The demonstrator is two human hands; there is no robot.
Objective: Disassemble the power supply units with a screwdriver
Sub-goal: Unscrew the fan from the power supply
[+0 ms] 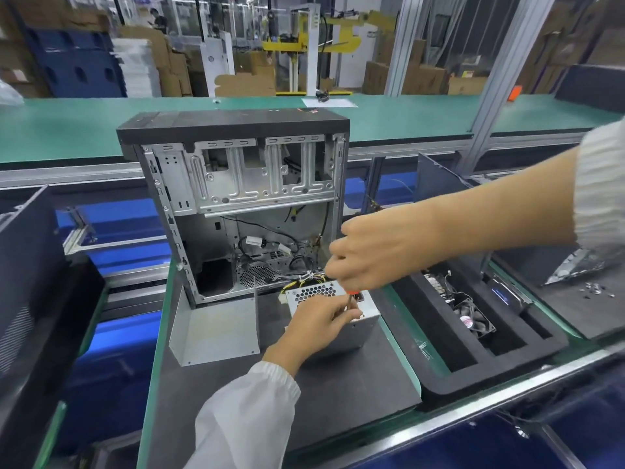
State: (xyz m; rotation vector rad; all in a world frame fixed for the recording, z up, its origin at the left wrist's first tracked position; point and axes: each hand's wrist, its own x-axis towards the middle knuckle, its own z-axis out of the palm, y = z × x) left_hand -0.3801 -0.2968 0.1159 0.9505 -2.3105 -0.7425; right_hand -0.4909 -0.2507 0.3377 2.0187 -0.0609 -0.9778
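Keep your right hand (368, 255), fingers curled round the red-handled screwdriver (352, 297), pressing straight down its near-upright shaft so the tip stays seated. Let your left hand (316, 321), pinching the shaft low down, only guide it. The silver sheet-metal power supply box (333, 314) lies on the dark mat before the open computer case (236, 204), long axis running away from you, vented end towards the case.

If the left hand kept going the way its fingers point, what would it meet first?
The left hand points up and right at the screwdriver shaft, which it seems already to pinch; just beyond sits the power supply unit top. Depth is unclear.
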